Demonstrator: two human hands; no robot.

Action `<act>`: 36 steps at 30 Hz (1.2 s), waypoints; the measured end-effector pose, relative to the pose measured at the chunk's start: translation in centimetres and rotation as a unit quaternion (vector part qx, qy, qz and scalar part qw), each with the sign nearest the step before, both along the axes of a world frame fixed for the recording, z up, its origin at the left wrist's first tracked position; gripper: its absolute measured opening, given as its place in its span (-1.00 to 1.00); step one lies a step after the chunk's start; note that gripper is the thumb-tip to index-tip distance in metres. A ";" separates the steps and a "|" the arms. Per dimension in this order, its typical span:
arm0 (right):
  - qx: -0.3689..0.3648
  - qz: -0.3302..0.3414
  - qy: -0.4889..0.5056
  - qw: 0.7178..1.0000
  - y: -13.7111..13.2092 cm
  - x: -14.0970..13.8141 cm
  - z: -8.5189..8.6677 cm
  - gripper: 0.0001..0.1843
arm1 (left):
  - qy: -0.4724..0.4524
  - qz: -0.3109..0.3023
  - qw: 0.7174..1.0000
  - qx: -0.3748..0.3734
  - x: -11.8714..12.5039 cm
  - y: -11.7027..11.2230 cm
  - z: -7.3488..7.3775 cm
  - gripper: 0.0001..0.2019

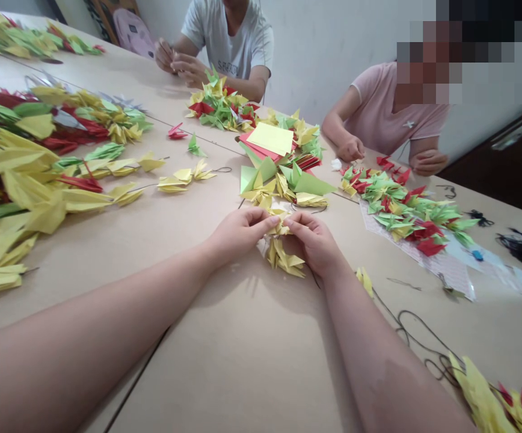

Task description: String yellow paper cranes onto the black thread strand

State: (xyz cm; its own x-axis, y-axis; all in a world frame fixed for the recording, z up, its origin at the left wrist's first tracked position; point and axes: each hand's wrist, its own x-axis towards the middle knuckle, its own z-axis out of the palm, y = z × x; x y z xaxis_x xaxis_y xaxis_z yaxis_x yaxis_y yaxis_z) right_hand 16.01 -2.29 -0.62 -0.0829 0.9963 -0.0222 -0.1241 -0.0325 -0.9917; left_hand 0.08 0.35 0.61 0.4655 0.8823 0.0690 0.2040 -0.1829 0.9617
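Note:
Both my hands meet over the middle of the table around a yellow folded paper crane (pixel 279 224). My left hand (pixel 245 231) pinches its left side between thumb and fingers, and my right hand (pixel 314 240) pinches the right side. Just below my fingertips lie more yellow paper cranes (pixel 284 258) on the tabletop. Beyond the hands, yellow cranes (pixel 261 191) rest against a pile of loose paper. A dark cord (pixel 308 208) shows in part beside my right hand; whether it runs through the held crane is hidden by my fingers.
Strung cranes (pixel 39 180) cover the left side. A stack of coloured paper squares (pixel 272 139) lies ahead, near a crane heap (pixel 225 105). More cranes (pixel 405 201) and black cord (pixel 423 331) lie to the right. Two people sit across the table (pixel 153 325), one handling something small.

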 end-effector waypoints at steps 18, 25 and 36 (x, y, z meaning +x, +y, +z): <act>-0.020 -0.002 -0.007 1.000 -0.1 -0.2 0.2 -0.76 | 0.032 -0.010 0.999 0.027 0.1 0.1 -0.3 -0.68; -0.029 -0.012 -0.007 0.999 -0.1 -0.4 0.5 -0.76 | 0.035 -0.009 0.999 0.031 0.1 0.1 -0.3 -0.69; -0.031 -0.019 -0.012 0.999 -0.1 -0.4 0.4 -0.77 | 0.039 -0.007 0.999 0.034 0.1 -0.1 0.0 -0.71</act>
